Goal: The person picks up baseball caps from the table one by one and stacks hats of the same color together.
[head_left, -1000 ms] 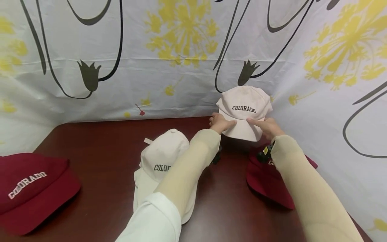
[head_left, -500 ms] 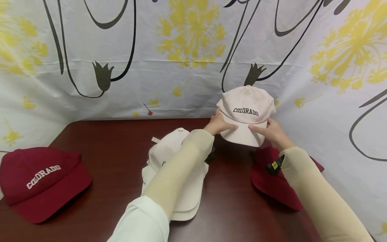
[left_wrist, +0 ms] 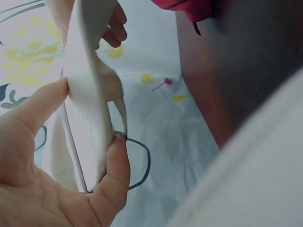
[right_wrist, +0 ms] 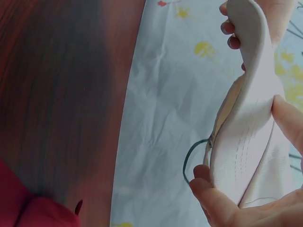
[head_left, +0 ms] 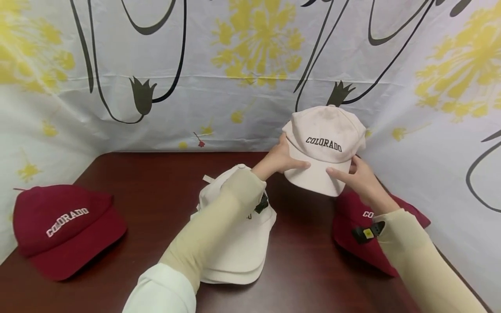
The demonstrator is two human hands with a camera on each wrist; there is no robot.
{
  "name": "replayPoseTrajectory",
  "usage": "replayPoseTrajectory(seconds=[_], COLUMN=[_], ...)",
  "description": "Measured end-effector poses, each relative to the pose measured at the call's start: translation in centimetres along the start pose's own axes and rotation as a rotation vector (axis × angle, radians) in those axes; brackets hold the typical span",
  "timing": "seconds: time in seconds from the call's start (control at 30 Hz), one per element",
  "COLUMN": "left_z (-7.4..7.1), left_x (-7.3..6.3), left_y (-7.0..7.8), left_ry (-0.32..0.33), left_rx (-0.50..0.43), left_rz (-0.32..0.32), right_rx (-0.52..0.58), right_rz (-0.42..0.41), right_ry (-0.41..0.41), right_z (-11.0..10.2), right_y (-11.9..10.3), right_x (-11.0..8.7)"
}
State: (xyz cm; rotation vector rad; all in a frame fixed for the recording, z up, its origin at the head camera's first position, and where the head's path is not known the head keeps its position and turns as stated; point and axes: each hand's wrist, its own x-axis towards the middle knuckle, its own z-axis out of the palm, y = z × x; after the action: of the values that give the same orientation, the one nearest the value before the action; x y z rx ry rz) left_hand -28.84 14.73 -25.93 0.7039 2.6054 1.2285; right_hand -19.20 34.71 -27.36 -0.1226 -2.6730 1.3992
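A cream baseball cap [head_left: 326,126] lettered COLORADO hangs above the back right of the table, its brim toward me. My left hand [head_left: 279,158] pinches the brim's left side, thumb on top and fingers beneath. On the other side my right hand [head_left: 362,176] grips the brim the same way. Both wrist views show the brim [left_wrist: 87,127] edge-on between thumb and curled fingers. Below my left forearm lies a stack of cream caps [head_left: 238,248], partly hidden by the sleeve. A dark red cap [head_left: 364,243] sits under my right wrist, partly covered by it.
Another dark red cap [head_left: 70,226] lettered COLORADO sits at the left of the brown table [head_left: 156,195]. A white cloth [head_left: 235,56] with yellow flowers and dark stems hangs behind the table and along its sides.
Both hands have lifted the cream cap a little and brought it nearer, so more of it shows above the table. The view has swung slightly left. The other caps stay put.
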Motion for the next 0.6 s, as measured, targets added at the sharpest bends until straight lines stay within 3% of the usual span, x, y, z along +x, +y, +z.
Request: replayPoseTrajectory(seconds=[0.37,0.6], left_z=[-2.6,-4.1], left_x=[-3.1,-5.5], left_y=[-1.2,-2.4], left_ry=[-0.002,0.022], left_rx=[-0.008,-0.003], left_rz=[0.116,0.085], right_rx=[-0.016,0.031], right_rz=[-0.006,-0.048], right_ry=[-0.049,-0.077], right_z=[2.0,4.1], right_y=[-1.3,-2.4], right_x=[-1.9,-2.8])
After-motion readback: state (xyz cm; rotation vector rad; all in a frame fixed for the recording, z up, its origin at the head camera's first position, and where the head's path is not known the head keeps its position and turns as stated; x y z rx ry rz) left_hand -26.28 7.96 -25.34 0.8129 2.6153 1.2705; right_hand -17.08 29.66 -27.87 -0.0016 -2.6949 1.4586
